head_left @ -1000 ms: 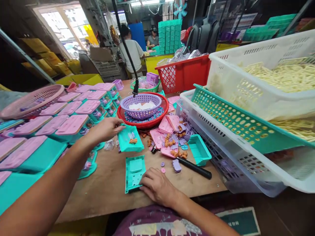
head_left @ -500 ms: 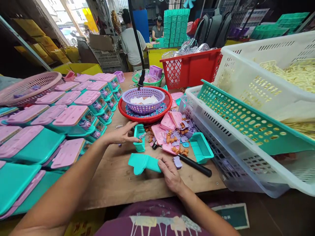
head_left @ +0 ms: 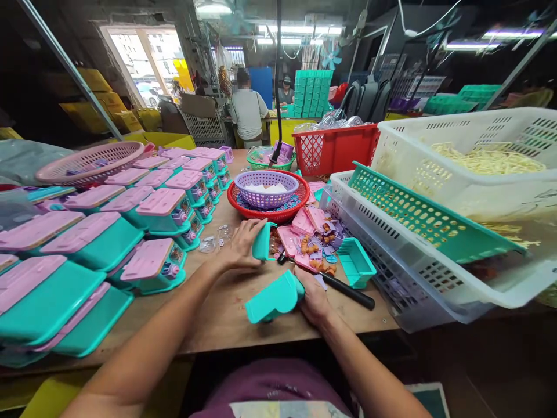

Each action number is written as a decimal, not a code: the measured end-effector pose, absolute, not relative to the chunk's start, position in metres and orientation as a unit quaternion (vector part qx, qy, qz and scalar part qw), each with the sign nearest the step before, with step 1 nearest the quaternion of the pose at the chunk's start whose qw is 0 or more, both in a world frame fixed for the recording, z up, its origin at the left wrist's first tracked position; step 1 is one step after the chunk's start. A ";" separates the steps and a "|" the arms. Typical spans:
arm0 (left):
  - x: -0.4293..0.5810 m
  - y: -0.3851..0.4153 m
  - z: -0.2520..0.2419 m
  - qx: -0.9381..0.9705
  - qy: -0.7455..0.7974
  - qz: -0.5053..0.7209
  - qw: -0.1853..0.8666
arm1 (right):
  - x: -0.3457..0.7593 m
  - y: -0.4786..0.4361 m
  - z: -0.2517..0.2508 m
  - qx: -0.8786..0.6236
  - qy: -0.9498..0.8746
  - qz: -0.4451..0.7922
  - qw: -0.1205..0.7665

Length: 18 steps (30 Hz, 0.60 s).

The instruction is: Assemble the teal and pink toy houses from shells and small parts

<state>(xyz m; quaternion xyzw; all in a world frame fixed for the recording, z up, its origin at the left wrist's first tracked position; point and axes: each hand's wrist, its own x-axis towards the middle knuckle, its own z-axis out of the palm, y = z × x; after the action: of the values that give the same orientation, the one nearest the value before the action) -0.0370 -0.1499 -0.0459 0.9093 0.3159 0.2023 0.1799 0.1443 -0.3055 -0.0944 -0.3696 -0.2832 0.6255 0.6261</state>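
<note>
My left hand has its fingers round the near side of a small teal plastic box, which is tipped with its smooth side towards me. My right hand grips a flat teal plastic panel with a rounded end, close to the table's front edge. Part of that panel hides the fingertips. Just beyond the right hand lie a pile of pink lids, small brown figures and purple pieces. A second teal box stands open-topped to the right, beside a black rod-like handle.
Rows of teal boxes with pink lids fill the left side. A purple basket sits in a red one at the back. Large white crates crowd the right. Two people work in the background.
The camera view has tilted up. My left hand has tipped the small teal box over from upright. My right hand has turned the teal panel, so its rounded end now points right.
</note>
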 end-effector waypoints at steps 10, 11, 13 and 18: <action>-0.074 -0.175 -0.024 0.782 0.348 0.420 0.300 | 0.119 -0.311 -0.091 -0.499 -0.328 0.548 0.586; -0.084 -0.184 -0.031 0.729 0.344 0.461 0.372 | 0.114 -0.315 -0.092 -0.514 -0.342 0.544 0.568; -0.101 -0.205 -0.050 0.629 0.334 0.518 0.473 | 0.108 -0.328 -0.092 -0.542 -0.383 0.538 0.521; -0.129 -0.238 -0.089 0.573 0.347 0.562 0.485 | 0.118 -0.359 -0.073 -0.601 -0.551 0.408 0.410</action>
<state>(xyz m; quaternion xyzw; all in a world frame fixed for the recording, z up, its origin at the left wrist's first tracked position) -0.1294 -0.2382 -0.0892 0.5728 0.3467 0.5624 0.4852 0.1178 -0.3593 -0.0734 -0.6014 -0.5510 0.4084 0.4099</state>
